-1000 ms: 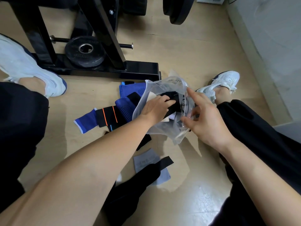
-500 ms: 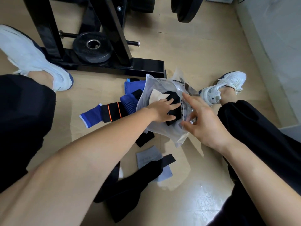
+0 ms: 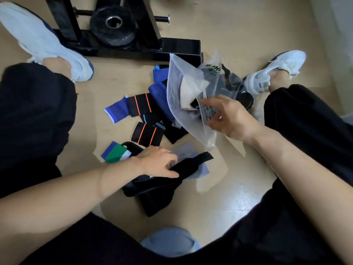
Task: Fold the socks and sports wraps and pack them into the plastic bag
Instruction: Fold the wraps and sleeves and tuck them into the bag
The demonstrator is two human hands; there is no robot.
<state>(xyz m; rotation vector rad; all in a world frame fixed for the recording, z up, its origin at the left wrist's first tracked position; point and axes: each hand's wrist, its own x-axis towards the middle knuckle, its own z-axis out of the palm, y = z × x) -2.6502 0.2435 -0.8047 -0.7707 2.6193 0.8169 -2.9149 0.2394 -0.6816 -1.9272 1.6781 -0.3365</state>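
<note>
- Person sat on the wooden floor [image 3: 122,81], legs in black trousers [image 3: 34,119] spread to either side, a white shoe [image 3: 47,44] on the left foot and another white shoe [image 3: 273,67] on the right.
- Left hand [image 3: 158,163] was low and near the body, fingers curled over the black wrap [image 3: 156,188] and thumb laid along its upper edge: grasping it.
- The black wrap lay crumpled on the floor, its strap [image 3: 200,157] running out to the right across a pale grey sock [image 3: 202,171].
- Right hand [image 3: 231,117] held the plastic bag [image 3: 181,111] by its near edge, the film pinched between thumb and fingers.
- The bag stood tilted up off the floor between the hands and the right shoe, mouth toward the person. Inside, a beige piece [image 3: 191,90] and dark folded items [image 3: 246,98] showed through the film; exactly what they were could not be told.
- Loose on the floor left of the bag: a blue sock [image 3: 114,111], a black band with orange stripes [image 3: 139,104], a ribbed blue piece [image 3: 160,96] partly under the bag, and a second orange-striped band [image 3: 147,133] nearer the left hand.
- A blue, green and white sock [image 3: 114,153] lay just left of the left wrist.
- Behind it all, a black rack base [image 3: 172,46] with a weight plate [image 3: 114,23] on a peg.
</note>
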